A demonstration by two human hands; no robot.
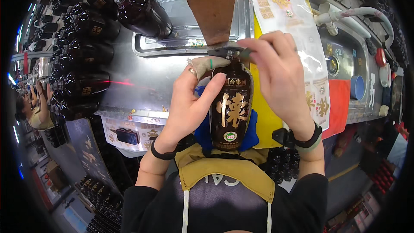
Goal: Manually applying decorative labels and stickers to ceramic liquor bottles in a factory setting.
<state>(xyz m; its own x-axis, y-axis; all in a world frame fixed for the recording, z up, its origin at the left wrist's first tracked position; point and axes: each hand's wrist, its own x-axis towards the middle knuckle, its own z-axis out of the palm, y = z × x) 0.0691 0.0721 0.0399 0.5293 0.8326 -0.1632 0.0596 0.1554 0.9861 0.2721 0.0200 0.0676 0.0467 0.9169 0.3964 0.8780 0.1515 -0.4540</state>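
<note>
Bottle in work: 1, glossy, dark, shouldered point(230, 103); gold characters; on the blue cloth, between both hands.
Left hand: 1 point(187, 103); grip closed on the bottle's shoulder; 1 pale finger sleeve point(202, 65).
Right hand: 1 point(278, 77); grip closed on 1 slim dark tool point(245, 54), blurred, at the neck.
Blue cloth: 1, soft, bunched point(252, 131).
Tray: 1, rectangular, rounded corners point(139, 46).
Second bottle: 1, dark, glossy point(144, 15).
Worktop: 1, smooth metal point(144, 75).
Cup: 1, blue, round point(357, 87).
</note>
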